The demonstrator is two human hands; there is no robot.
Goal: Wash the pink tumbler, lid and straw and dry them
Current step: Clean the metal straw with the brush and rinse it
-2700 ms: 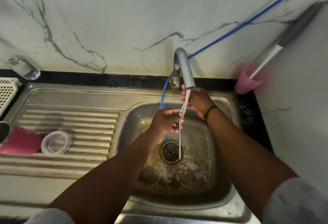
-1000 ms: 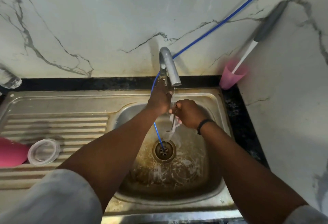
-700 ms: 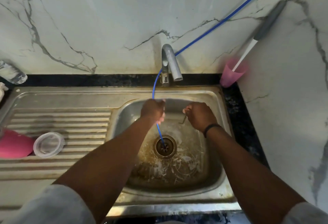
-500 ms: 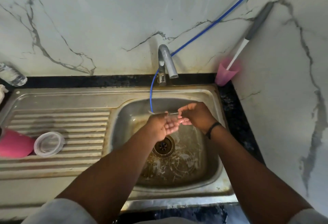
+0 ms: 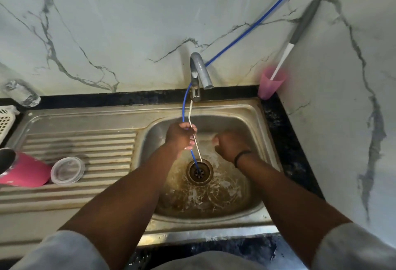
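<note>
1. Your left hand (image 5: 181, 136) has its fingers curled round the metal straw (image 5: 194, 136) at mid-length. The bent upper end rises above your knuckles toward the tap (image 5: 200, 72), and the lower end points down past your palm at the drain (image 5: 199, 172).
2. Your right hand (image 5: 228, 144) hangs beside it over the sink (image 5: 255, 119), loosely curled and holding nothing that I can see.
3. A thin blue hose (image 5: 183, 109) runs close along the straw into the drain. Whether your fingers catch it too, I cannot tell, so grip the straw alone.
4. No water shows at the spout, so rinsing looks finished. Tip the straw so its bore drains downward, and shake it low inside the basin.
5. Carry it to your left, where the pink tumbler (image 5: 23, 170) and clear lid (image 5: 67, 170) lie on the draining board (image 5: 90, 141), still to be dried.
</note>
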